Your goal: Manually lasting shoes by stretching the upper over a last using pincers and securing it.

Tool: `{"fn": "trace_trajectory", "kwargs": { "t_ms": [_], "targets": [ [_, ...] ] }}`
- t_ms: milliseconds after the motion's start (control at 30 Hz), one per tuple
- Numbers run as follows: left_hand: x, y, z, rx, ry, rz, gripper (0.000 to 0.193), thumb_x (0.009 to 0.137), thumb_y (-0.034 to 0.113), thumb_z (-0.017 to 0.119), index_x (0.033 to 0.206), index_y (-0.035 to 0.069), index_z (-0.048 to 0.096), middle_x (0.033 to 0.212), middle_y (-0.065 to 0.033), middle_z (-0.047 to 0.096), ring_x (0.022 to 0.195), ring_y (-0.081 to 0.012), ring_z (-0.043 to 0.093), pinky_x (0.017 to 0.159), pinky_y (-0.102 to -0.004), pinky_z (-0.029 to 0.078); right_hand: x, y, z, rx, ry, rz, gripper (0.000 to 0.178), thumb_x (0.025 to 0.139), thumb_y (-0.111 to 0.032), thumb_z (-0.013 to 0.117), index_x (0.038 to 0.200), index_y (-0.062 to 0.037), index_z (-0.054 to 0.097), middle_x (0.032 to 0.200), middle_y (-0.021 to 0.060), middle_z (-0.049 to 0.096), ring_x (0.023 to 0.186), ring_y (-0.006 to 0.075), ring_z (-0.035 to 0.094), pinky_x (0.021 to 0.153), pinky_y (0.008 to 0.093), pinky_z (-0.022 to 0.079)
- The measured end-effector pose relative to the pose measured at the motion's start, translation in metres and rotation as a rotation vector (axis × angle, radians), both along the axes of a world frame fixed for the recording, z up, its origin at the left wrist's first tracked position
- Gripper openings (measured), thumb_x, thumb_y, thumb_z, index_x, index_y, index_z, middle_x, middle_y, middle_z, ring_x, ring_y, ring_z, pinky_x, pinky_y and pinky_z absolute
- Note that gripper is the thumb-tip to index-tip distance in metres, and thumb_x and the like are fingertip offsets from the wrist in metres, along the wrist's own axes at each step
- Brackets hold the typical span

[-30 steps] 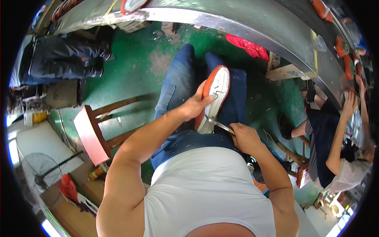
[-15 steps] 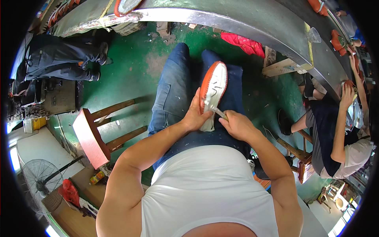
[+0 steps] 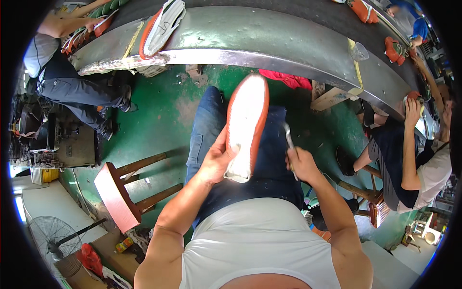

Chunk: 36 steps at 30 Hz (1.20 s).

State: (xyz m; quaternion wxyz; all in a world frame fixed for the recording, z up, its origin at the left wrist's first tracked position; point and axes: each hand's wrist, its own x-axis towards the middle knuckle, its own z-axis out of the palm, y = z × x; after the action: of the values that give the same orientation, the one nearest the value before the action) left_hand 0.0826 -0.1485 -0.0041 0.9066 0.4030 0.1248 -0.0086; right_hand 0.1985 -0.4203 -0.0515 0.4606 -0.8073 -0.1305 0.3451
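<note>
A shoe [image 3: 248, 111] with a white underside and red-orange sides stands out over my lap, its underside turned up and brightly lit. My left hand [image 3: 217, 160] is closed around its narrower near end, thumb on the white surface. Off to the shoe's right, my right hand [image 3: 302, 164] grips a slim hand tool [image 3: 288, 137] with a silvery metal head and a light handle. That tool points away from me and is apart from the shoe; the exact kind of tool is unclear.
Ahead runs a dark workbench [image 3: 231, 29] with a metal edge, holding a grey-and-red shoe [image 3: 163, 30]. A wooden chair [image 3: 118, 195] stands left, a fan [image 3: 54, 236] behind it. Co-workers sit at right [image 3: 409, 159] and stand at far left [image 3: 77, 86]. Red cloth [image 3: 288, 78] lies under the bench.
The tool has come away from the shoe, moving right with my right hand. My left hand has brought the shoe nearer; dark marks seen on its white surface no longer show.
</note>
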Motion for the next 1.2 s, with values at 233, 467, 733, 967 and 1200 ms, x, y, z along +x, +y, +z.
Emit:
{"fn": "trace_trajectory", "kwargs": {
  "t_ms": [233,467,733,967,1200],
  "targets": [
    [0.116,0.006,0.053,-0.261,-0.189,-0.147,0.070,0.101,0.062,0.038,0.145,0.008,0.044,0.135,-0.0177,0.058,0.116,-0.0343,0.063,0.097,-0.0500,0.054,-0.016,0.016,0.060,-0.068,-0.887,0.352,0.062,0.087,-0.039,0.073,0.128,0.0047,0.056,0.127,0.0211,0.057,0.116,0.0403,0.056,0.099,0.0462,0.047],
    [0.134,-0.003,0.054,-0.367,-0.174,-0.069,0.072,0.100,0.064,0.037,0.146,0.009,0.043,0.138,-0.0164,0.056,0.122,-0.0358,0.059,0.101,-0.0504,0.051,0.049,0.083,0.118,0.311,-1.181,0.161,0.096,0.081,-0.039,0.079,0.147,0.0082,0.028,0.149,0.0297,0.036,0.137,0.0478,0.040,0.114,0.0519,0.034],
    [0.159,0.027,0.097,1.124,-0.650,0.297,0.058,0.108,0.047,0.026,0.143,0.009,0.051,0.154,-0.0250,0.035,0.145,-0.0405,0.028,0.118,-0.0489,0.020,0.083,0.103,0.124,0.539,-1.183,0.372,0.101,0.084,-0.035,0.078,0.151,0.0099,0.018,0.153,0.0325,0.030,0.141,0.0499,0.034,0.115,0.0528,0.034],
    [0.183,0.022,0.115,1.289,-0.879,0.197,0.052,0.104,0.040,0.038,0.091,0.006,0.075,0.107,-0.0081,0.054,0.111,-0.0275,0.049,0.109,-0.0467,0.026,0.064,0.114,0.116,0.554,-1.103,0.188,0.092,0.090,-0.029,0.073,0.148,0.0152,0.017,0.149,0.0396,0.028,0.138,0.0542,0.036,0.114,0.0527,0.034],
    [0.194,0.028,0.121,1.119,-0.758,0.101,0.051,0.106,0.032,0.038,0.084,0.006,0.077,0.097,-0.0030,0.057,0.108,-0.0228,0.051,0.108,-0.0413,0.025,0.060,0.128,0.121,0.550,-1.031,0.107,0.107,0.082,-0.026,0.081,0.151,0.0109,0.008,0.152,0.0371,0.024,0.138,0.0519,0.036,0.113,0.0521,0.035]
  ]
}}
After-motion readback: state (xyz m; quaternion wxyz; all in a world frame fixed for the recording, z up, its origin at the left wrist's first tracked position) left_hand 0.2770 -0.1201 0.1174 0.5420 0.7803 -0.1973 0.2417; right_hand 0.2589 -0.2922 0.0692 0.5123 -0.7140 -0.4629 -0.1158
